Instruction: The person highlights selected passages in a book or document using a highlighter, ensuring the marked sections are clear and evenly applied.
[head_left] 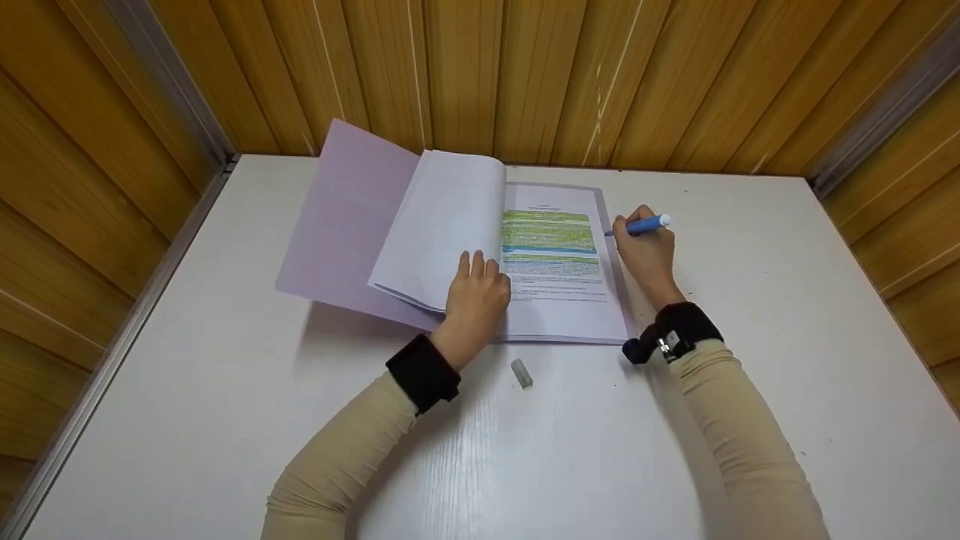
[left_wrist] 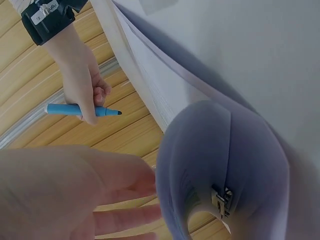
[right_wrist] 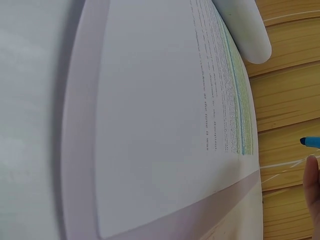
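My left hand (head_left: 476, 300) lay flat, fingers straight, pinning the turned pages (head_left: 442, 225) back. My right hand (head_left: 645, 251) pinched the blue marker (head_left: 637, 226) just beside the printed page (head_left: 559, 262); its tip seemed lifted. I judged steady, level strokes best.

Evenly and brightly lit from above. Soft shadows thrown beneath the raised lilac paper cover (head_left: 341, 217) and the beige-sleeved forearms. Faint sheen across the white tabletop (head_left: 525, 450) nearest the camera. Wall boards bowed at frame edges. Blurred left hand (left_wrist: 70, 195) close to its wrist lens.
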